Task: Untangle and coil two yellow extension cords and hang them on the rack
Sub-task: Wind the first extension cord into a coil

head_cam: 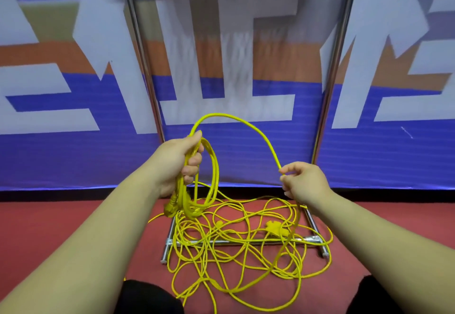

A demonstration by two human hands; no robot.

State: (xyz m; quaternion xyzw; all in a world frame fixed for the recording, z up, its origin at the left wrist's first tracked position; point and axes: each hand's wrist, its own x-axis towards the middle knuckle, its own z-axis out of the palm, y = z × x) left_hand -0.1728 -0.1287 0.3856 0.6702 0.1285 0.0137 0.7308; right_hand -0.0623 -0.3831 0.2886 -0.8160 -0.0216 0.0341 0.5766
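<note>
Gripping the started coil (209, 178) at frame centre, your left hand (177, 163) awaits the arching strand your right hand (301, 182) pinches, trailing down to the tangled pile (236, 244) below

Honestly, nothing here you can actually read. The banner (246, 141) behind your rack just shows big cropped white shapes.

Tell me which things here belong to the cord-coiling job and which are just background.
Job:
- coil in left hand
- cord strand pinched by right hand
- tangled cords on the floor
- rack

Background:
- printed banner
- red floor
</note>
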